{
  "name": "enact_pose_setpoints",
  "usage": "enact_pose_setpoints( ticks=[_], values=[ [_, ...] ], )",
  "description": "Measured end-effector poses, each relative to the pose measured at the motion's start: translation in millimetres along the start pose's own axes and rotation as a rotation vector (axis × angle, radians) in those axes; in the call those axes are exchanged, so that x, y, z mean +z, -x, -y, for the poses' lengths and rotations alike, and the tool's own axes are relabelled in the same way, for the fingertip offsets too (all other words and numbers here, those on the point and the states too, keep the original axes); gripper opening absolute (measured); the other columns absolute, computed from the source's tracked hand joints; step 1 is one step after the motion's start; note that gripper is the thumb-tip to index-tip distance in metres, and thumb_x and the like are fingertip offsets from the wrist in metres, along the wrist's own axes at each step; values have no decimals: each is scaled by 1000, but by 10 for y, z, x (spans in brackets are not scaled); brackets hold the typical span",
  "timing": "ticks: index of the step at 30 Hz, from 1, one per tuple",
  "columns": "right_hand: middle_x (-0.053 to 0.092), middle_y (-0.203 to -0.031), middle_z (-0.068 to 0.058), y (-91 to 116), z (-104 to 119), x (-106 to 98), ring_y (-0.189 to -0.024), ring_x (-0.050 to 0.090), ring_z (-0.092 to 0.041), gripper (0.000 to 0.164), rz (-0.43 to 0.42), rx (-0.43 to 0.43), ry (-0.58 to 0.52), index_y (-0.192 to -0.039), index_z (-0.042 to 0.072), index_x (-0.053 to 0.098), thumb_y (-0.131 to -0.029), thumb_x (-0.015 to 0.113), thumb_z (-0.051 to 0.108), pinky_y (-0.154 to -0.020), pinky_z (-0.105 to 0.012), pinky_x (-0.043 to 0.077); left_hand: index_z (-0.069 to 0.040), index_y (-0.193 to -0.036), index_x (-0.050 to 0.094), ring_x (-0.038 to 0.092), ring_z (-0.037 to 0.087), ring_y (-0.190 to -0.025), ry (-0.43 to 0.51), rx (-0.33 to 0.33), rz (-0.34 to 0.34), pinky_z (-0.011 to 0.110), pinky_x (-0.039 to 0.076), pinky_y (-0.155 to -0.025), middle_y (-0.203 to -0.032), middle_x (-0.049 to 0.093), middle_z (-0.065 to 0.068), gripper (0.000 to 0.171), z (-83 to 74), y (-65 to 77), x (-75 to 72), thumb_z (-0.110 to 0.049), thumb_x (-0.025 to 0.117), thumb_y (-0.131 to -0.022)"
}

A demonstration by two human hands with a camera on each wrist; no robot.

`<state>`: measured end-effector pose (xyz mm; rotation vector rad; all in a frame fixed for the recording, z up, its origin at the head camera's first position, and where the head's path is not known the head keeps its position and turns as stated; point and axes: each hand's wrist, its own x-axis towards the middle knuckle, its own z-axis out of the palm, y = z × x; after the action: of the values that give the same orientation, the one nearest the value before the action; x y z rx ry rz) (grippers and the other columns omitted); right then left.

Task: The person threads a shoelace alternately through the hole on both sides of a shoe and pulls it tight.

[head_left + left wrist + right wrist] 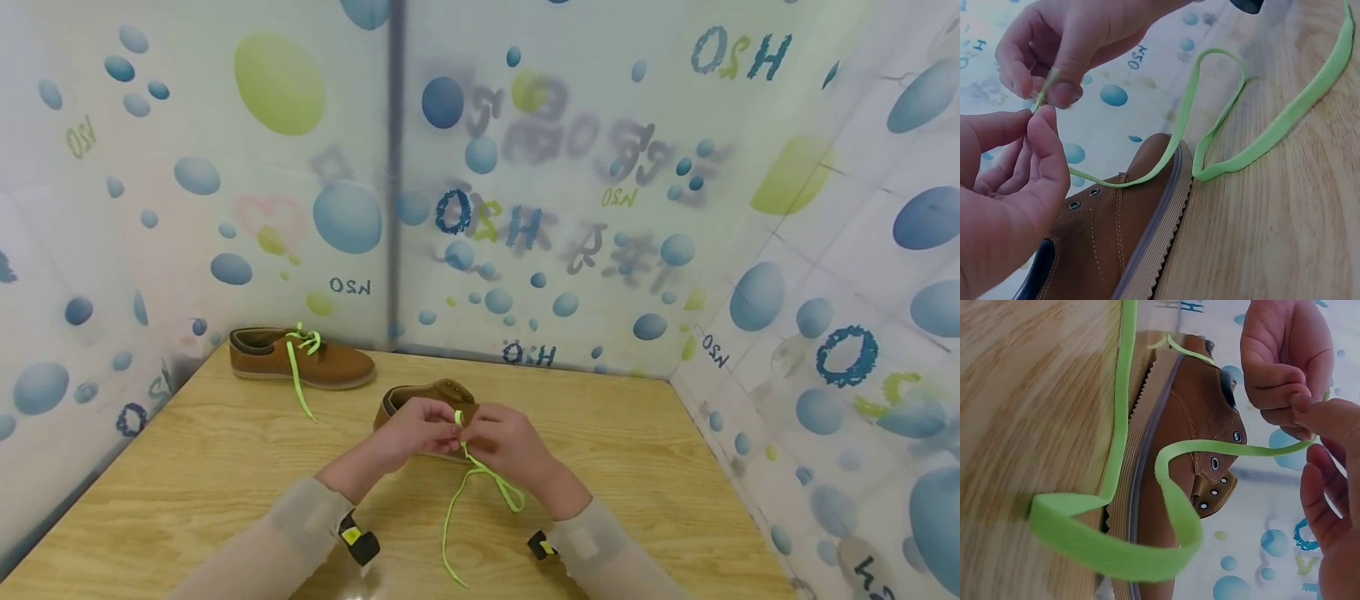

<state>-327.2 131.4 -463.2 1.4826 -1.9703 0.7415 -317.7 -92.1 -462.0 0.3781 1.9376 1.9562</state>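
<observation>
Both hands meet above a brown shoe (442, 390) that rests on the table, its eyelets bare in the right wrist view. Between thumb and forefinger my left hand (1013, 169) pinches a neon-green shoelace (1179, 134) near its end. My right hand (1335, 481) faces it, thumb and fingers pinching the same lace (1235, 448) close by. A short tip sticks up between the two hands. From there the lace hangs in a loop past the shoe's side and trails over the tabletop toward me. In the head view the hands hide part of the shoe.
A matching brown shoe (341, 367) with green lace through its eyelets stands at the table's back left, one lace end (297, 383) hanging onto the wood. Patterned curtain-like walls (570, 333) border the wooden table (637, 467) at the back and sides.
</observation>
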Motion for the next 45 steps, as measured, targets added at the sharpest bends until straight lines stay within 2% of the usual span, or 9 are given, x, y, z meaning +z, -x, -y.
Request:
enact_pose_setpoints(
  ticks=[4, 9, 16, 20, 23, 28, 32, 38, 45],
  values=[
    [68, -89, -2, 10, -8, 10, -76, 63, -12, 21, -51, -1, -64, -88, 11, 81, -82, 84, -9, -74, -18, 57, 6, -105, 71, 73, 10, -78, -16, -8, -6, 26, 61, -74, -84, 77, 1, 11, -5, 10, 6, -2, 64, -103],
    [78, -97, -10, 34, -13, -26, -78, 72, -16, 14, -144, 273, -230, -89, 5, 80, -89, 78, -9, -69, -20, 60, 8, -109, 74, 73, 12, -77, -163, 36, -109, 29, 63, -72, -87, 78, 7, 21, -55, 40, -44, -10, 66, -104],
    [77, -89, -19, 23, -48, -156, -72, 63, -6, 8, -256, 584, -323, -97, 6, 79, -95, 76, -2, -63, -22, 54, -9, -102, 78, 70, 14, -79, -627, 247, -325, 32, 59, -72, -91, 77, 4, 8, -120, 80, -175, -15, 74, -99],
    [78, -89, -15, 17, -89, -239, -71, 62, -4, 6, -285, 658, -312, -99, 6, 81, -95, 78, 4, -63, -20, 53, -11, -109, 78, 74, 21, -95, -949, 348, -299, 40, 61, -86, -103, 77, 2, 15, -85, 63, -236, -16, 80, -95],
    [77, -87, -13, 18, -116, -295, -70, 62, -5, 6, -285, 726, -301, -99, 5, 80, -93, 81, 5, -63, -20, 53, -9, -114, 76, 73, 24, -101, -1086, 344, -257, 43, 59, -90, -109, 76, 4, 24, -60, 51, -242, -18, 83, -93],
    [74, -84, -13, 12, -141, -368, -68, 62, -7, 6, -264, 822, -314, -91, 5, 76, -92, 82, 6, -64, -20, 53, -8, -111, 75, 70, 22, -91, -1164, 286, -235, 42, 58, -82, -101, 76, 3, 25, -30, 45, -184, -19, 85, -92],
    [75, -82, -7, 2, -147, -386, -69, 63, -10, 6, -202, 865, -287, -88, 9, 79, -93, 82, 8, -64, -22, 54, -6, -117, 76, 75, 23, -94, -1178, 266, -284, 42, 61, -82, -104, 79, 7, 30, 1, 47, -110, -18, 85, -91],
    [78, -84, -1, 4, -157, -309, -73, 65, -9, 6, -48, 952, -216, -88, 11, 83, -92, 80, 7, -67, -24, 55, -12, -99, 77, 70, 14, -82, -1098, 237, -305, 37, 59, -77, -93, 77, 0, 11, -6, 68, -44, -11, 84, -91],
    [76, -82, -2, 31, -123, -165, -69, 62, -10, 9, 104, 943, -269, -91, 10, 82, -93, 74, 7, -61, -26, 54, -15, -87, 70, 53, 9, -66, -1009, 247, -204, 29, 47, -63, -75, 65, -8, 12, -82, 116, -15, -5, 76, -88]
  ],
)
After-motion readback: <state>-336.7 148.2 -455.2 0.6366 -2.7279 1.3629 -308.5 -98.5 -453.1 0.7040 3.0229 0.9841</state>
